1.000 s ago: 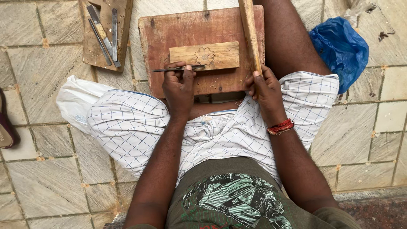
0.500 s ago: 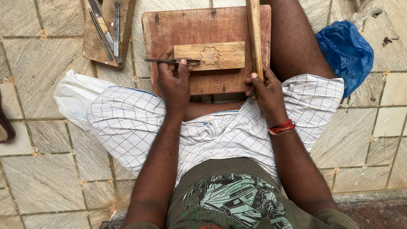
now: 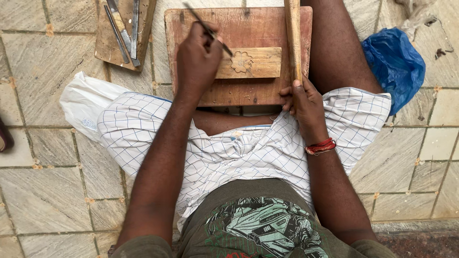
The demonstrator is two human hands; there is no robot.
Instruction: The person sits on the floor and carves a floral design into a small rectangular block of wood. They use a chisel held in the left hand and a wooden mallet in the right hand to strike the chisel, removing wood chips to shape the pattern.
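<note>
Since half a second ago your left hand (image 3: 198,57) has lifted and turned: the thin chisel (image 3: 208,29) that lay flat, pointing toward the left of the frame, now slants from the upper centre down to the right, its tip just beside the carved flower (image 3: 241,61). That hand is clenched around the chisel, knuckles up, covering the left end of the small wooden block (image 3: 256,63). The forearm runs straight down to the lower left of the frame.

Your right hand (image 3: 303,102) has stayed put, fingers wrapped around the lower end of the long wooden stick (image 3: 292,33), which stands upright along the right side of the board (image 3: 253,24). Its wrist, with a red thread band (image 3: 321,146), bends back toward the lower right.

The block lies flat at the middle of the board, upper centre of the frame. The board's near edge meets your checked cloth (image 3: 229,153). A smaller board with spare tools (image 3: 122,28) sits just beside it at upper left, a blue bag (image 3: 394,64) at upper right; tiled floor (image 3: 43,191) lies open on both sides.
</note>
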